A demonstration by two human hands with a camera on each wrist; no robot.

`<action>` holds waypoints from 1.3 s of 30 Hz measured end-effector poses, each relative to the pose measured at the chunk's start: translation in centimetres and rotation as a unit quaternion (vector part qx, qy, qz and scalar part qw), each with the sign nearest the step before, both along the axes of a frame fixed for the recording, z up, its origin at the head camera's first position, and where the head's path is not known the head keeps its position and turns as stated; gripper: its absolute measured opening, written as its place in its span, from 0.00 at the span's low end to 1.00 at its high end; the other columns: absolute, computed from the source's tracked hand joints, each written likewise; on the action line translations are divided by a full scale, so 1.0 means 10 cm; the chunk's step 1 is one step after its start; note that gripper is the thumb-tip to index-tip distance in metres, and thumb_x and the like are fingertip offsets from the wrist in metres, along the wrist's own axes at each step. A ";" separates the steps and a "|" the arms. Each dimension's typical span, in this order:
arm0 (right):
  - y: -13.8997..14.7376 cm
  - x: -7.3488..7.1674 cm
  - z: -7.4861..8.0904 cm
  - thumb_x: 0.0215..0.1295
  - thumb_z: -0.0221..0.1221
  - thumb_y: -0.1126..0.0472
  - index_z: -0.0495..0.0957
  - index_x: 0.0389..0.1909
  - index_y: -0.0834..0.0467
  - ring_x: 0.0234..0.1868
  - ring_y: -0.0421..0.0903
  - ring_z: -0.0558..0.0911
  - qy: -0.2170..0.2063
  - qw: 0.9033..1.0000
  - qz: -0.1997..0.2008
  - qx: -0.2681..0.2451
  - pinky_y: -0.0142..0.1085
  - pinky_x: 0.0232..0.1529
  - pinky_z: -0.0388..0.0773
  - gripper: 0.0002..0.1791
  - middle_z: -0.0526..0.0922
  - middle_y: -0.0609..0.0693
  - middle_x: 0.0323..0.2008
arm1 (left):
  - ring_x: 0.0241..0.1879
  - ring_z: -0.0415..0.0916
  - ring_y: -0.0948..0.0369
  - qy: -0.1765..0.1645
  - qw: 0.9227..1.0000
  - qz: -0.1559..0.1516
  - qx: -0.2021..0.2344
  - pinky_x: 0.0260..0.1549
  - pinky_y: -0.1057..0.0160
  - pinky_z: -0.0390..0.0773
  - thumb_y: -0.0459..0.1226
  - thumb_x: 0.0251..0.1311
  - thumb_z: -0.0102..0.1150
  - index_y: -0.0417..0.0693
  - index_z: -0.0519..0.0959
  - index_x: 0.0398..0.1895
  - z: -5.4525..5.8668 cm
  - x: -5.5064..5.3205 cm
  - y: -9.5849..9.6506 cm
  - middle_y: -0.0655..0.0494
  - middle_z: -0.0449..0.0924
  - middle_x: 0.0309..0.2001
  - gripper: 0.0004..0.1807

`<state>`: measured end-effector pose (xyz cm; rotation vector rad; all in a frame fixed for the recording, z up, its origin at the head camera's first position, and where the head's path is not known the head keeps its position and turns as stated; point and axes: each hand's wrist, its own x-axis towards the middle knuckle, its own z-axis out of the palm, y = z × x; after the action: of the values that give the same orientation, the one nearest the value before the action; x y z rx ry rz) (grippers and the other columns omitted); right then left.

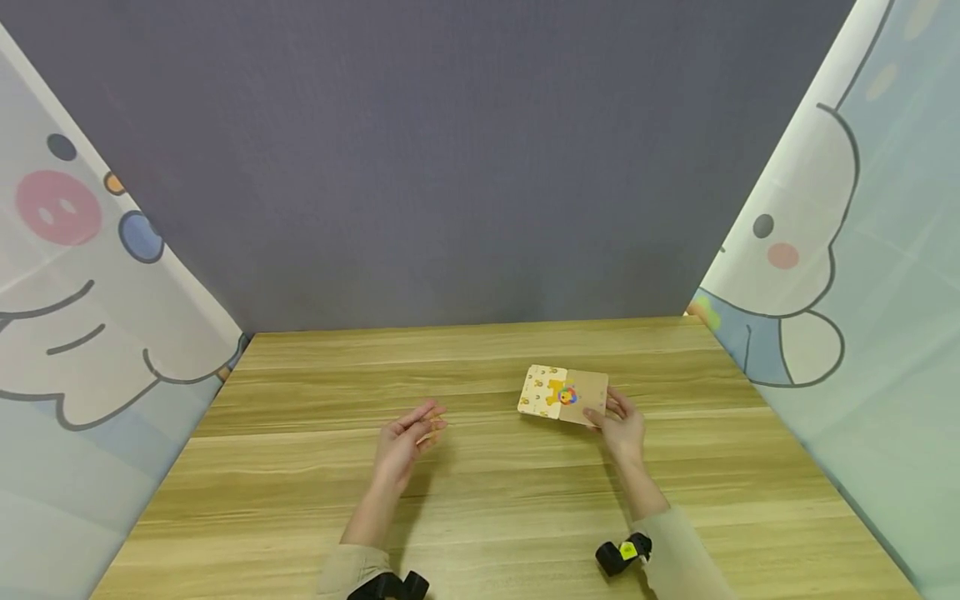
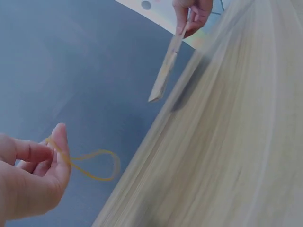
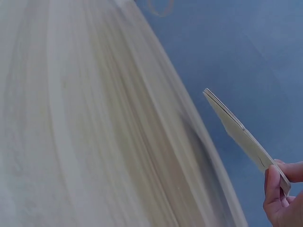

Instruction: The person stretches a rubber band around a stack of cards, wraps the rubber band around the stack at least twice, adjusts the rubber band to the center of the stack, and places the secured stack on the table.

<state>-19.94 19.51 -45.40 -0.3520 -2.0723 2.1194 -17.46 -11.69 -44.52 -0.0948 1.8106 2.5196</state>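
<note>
A yellow rubber band (image 2: 105, 178) hangs in a loop from my left hand (image 1: 402, 442), pinched between thumb and fingers in the left wrist view. In the head view the band is too thin to make out well. My right hand (image 1: 622, 429) holds a small stack of cards (image 1: 547, 392) by its right edge, with the thumb on top. The stack's left half is cream with little bear prints, the right half tan, and a colourful figure lies across the middle. From the right wrist view the stack (image 3: 244, 127) appears edge-on, tilted and raised above the table.
A wood-grain table (image 1: 480, 517) spreads beneath both hands. Behind it rises a dark grey panel (image 1: 465, 167). Cartoon-printed cloths stand at the left (image 1: 90, 317) and right (image 1: 862, 275). Black wrist cameras sit on both sleeves.
</note>
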 end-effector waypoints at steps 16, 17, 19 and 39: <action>-0.17 0.19 0.11 0.48 0.60 0.76 0.60 0.57 0.70 0.28 0.39 0.79 0.073 0.996 0.015 -0.041 0.29 0.27 0.78 0.33 0.72 0.58 0.39 | 0.37 0.78 0.59 0.122 0.992 -0.024 0.009 0.32 0.67 0.78 0.24 0.50 0.58 0.32 0.65 0.56 -0.11 0.03 0.11 0.41 0.72 0.51 0.27; -0.19 0.19 0.12 0.48 0.60 0.76 0.60 0.57 0.70 0.28 0.39 0.79 0.068 0.997 0.015 -0.042 0.29 0.27 0.78 0.32 0.72 0.57 0.39 | 0.37 0.78 0.58 0.138 0.990 -0.022 0.010 0.33 0.66 0.78 0.24 0.50 0.58 0.30 0.64 0.55 -0.12 0.03 0.12 0.42 0.73 0.50 0.27; -0.21 0.21 0.15 0.49 0.59 0.77 0.61 0.57 0.70 0.28 0.40 0.79 0.060 0.997 0.016 -0.050 0.29 0.27 0.79 0.32 0.72 0.57 0.39 | 0.38 0.77 0.57 0.168 0.986 -0.018 0.009 0.33 0.65 0.79 0.25 0.50 0.58 0.29 0.63 0.53 -0.15 0.02 0.15 0.44 0.75 0.47 0.26; -0.37 0.29 0.32 0.50 0.58 0.77 0.61 0.58 0.66 0.28 0.40 0.79 0.049 0.993 0.018 -0.105 0.27 0.27 0.78 0.32 0.72 0.55 0.41 | 0.41 0.76 0.54 0.138 0.990 0.031 0.000 0.36 0.62 0.78 0.24 0.51 0.57 0.29 0.73 0.35 -0.05 0.06 0.36 0.39 0.71 0.49 0.08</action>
<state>-17.03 15.79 -42.23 -0.2319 -1.8213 2.3331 -16.89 -8.10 -45.03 0.2109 1.9259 2.6911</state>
